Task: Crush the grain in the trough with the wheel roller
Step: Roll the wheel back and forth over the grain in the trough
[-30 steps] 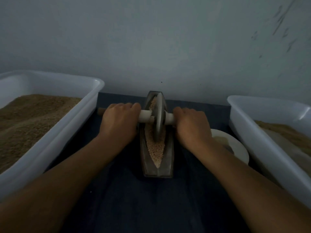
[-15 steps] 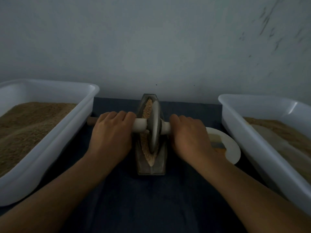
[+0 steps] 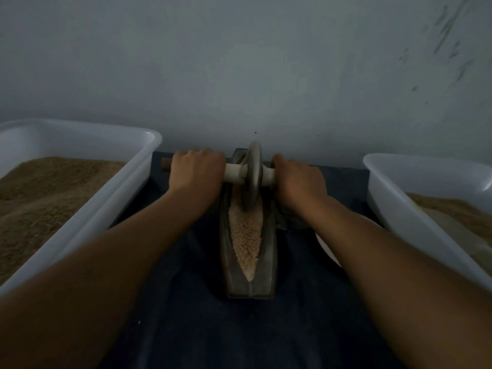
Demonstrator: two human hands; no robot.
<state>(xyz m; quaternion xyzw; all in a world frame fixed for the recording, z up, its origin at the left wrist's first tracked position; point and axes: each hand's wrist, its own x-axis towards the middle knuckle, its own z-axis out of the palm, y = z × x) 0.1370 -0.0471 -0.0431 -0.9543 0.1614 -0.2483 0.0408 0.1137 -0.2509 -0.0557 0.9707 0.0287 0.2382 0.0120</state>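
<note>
Head view is showing two bare forearms reaching forward over a dark cloth (image 3: 202, 328). Between them a boat-shaped trough (image 3: 269, 251) is lying lengthwise, holding pale grain (image 3: 246, 235). At its far end the wheel roller (image 3: 253, 177) is standing in the groove, left hand (image 3: 197, 171) and right hand (image 3: 298, 182) gripping its axle. White tubs (image 3: 127, 182) of brown meal are flanking both sides.

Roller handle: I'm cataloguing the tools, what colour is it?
Pale cream-white handle, seen in the head view.
</note>
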